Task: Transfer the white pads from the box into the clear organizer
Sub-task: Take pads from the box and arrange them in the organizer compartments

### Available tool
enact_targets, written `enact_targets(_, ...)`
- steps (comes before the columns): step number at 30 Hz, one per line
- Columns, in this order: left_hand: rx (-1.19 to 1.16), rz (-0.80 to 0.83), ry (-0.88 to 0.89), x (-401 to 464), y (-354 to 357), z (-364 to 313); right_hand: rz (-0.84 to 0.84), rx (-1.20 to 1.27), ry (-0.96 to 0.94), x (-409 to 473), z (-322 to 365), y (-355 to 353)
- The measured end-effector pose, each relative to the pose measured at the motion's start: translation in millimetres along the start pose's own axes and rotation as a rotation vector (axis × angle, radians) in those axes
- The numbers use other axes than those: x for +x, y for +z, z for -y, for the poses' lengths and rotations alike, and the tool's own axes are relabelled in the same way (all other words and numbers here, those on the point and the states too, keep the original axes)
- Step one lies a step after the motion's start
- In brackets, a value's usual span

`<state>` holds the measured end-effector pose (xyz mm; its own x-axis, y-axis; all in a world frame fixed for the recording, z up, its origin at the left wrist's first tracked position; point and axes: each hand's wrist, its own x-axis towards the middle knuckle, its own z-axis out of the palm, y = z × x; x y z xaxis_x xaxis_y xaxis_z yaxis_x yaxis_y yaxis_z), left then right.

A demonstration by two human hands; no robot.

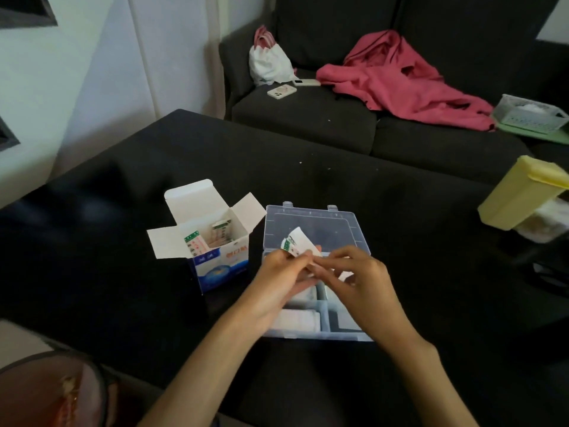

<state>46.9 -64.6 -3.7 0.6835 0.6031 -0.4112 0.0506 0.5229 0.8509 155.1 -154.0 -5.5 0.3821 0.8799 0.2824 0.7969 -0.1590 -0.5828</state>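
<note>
A: Status of grip? A small bunch of white pads (pixel 297 243) is pinched between the left hand (pixel 281 274) and the right hand (pixel 358 272), held above the clear organizer (pixel 311 334), lid open.

B: Remaining stock? More pads are seen standing in the box (pixel 212 241), just left of the organizer.

A: Advice: the bunch should be squared first, then lowered flat into a free compartment, beside the pads already laid in the near-left one.

A home living room: dark grey sofa (pixel 338 118) strewn with pink clothing (pixel 400 78), white drawstring bag (pixel 268 63) and two phones (pixel 281 91), just behind a black tabletop (pixel 215 149).
</note>
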Motion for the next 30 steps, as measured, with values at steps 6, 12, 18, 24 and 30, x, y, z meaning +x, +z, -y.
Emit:
enact_targets(6,-0.061,0.168,-0.006,-0.3,-5.4,-1.9,-0.078,0.356,0.271,0.5,-5.9,-9.8)
enact_targets(12,-0.064,0.12,0.002,0.7,-6.3,-0.1,-0.073,0.632,0.515,1.1,-7.8,-24.8)
enact_targets(18,-0.12,0.102,-0.014,2.5,-7.5,0.6,0.009,0.58,0.549,-1.9,-20.0,-48.9)
enact_targets(24,-0.096,0.133,-0.067,5.2,4.7,8.5,0.141,0.668,0.634,-3.6,-18.5,-32.0)
enact_targets(30,-0.001,0.053,0.017,9.3,10.7,14.8,0.021,0.601,0.602,-1.2,-18.2,-26.7)
